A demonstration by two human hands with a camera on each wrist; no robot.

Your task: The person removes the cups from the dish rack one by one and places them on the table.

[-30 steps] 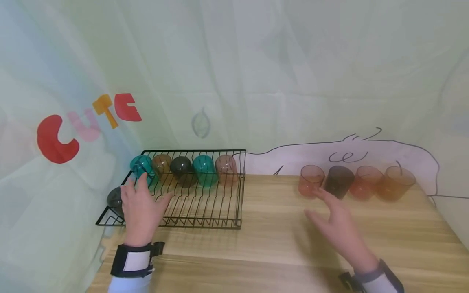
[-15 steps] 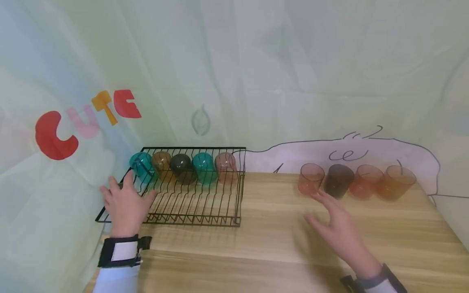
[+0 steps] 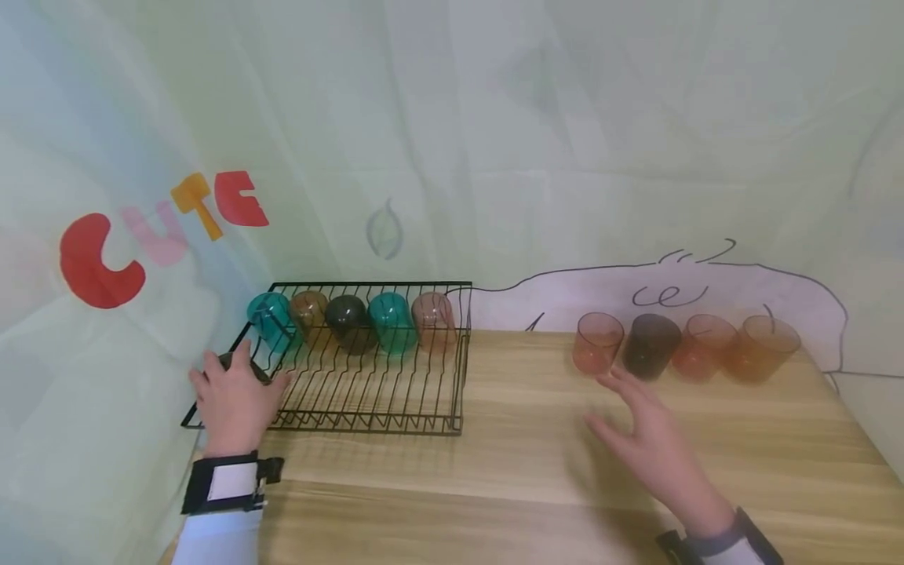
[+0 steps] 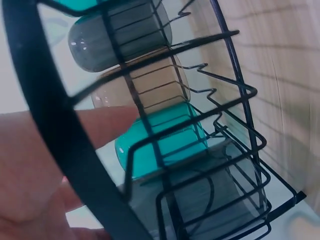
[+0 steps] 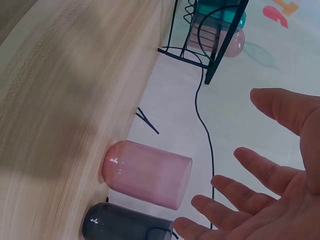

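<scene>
Dark cup (image 4: 197, 195) at 9 o'clock in rack (image 3: 374, 283); left hand (image 3: 236, 408) over it, can't tell if grasping; I'd seat it flat, gently; right hand (image 3: 653, 439) released, 5 o'clock of pink cup (image 3: 596, 345).

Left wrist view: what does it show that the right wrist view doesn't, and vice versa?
Only the left wrist view shows the left hand, the amber cup and dark cups in the rack.

Only the right wrist view shows the right hand, the pink cup standing on the table, and red letter.

Both share the black rack, teal glass and wooden tabletop.
</scene>
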